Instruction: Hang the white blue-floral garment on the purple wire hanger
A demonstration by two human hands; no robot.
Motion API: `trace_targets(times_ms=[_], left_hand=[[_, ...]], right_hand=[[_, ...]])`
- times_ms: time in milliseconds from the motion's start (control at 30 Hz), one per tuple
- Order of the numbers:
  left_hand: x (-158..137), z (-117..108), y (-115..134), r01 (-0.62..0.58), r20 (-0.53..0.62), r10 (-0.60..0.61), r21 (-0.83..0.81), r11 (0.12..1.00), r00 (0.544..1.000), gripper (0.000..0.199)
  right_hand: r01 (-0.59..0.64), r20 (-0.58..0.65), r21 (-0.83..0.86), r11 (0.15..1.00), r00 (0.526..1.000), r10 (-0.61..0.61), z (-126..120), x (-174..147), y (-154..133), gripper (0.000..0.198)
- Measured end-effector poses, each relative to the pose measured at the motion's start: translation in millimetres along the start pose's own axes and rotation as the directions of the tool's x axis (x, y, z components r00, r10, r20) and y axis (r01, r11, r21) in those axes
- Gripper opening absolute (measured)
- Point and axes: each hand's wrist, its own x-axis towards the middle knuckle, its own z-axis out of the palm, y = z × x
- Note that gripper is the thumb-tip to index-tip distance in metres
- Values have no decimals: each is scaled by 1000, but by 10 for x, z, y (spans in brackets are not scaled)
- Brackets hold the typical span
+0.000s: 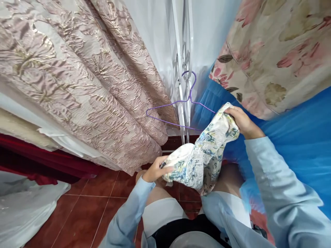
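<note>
Between my hands hangs a white garment [207,148] printed with blue, green and yellow patterns. My left hand [156,169] grips its lower left edge. With fingers wrapped round the upper right end, my right hand [243,122] holds that side higher. Just behind the garment, a purple hanger [170,103] hangs by its hook from white straps [181,79]. The hanger's right arm passes behind the raised end of the garment; whether cloth is on it, I cannot tell.
Pink embossed fabric [90,82] hangs at the left. Floral cloth [284,62] and blue tulle [302,137] hang at the right. Dark red fabric [46,162] and white cloth [28,206] lie low on the left, above red floor tiles [90,213].
</note>
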Motion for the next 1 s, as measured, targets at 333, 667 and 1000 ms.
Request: trace_targets(times_ms=[333, 667, 1000], left_hand=[[1086, -1317, 185, -132, -420, 212, 212, 968, 883, 12], [1595, -1673, 1075, -239, -495, 595, 606, 759, 633, 11], [1277, -747, 1265, -193, -252, 572, 773, 605, 781, 27]], right_hand=[[-80, 82, -22, 997, 993, 81, -28, 24, 28, 45], [-138, 151, 8, 990, 979, 135, -3, 90, 49, 44], [-102, 13, -85, 991, 995, 103, 90, 58, 175, 36]])
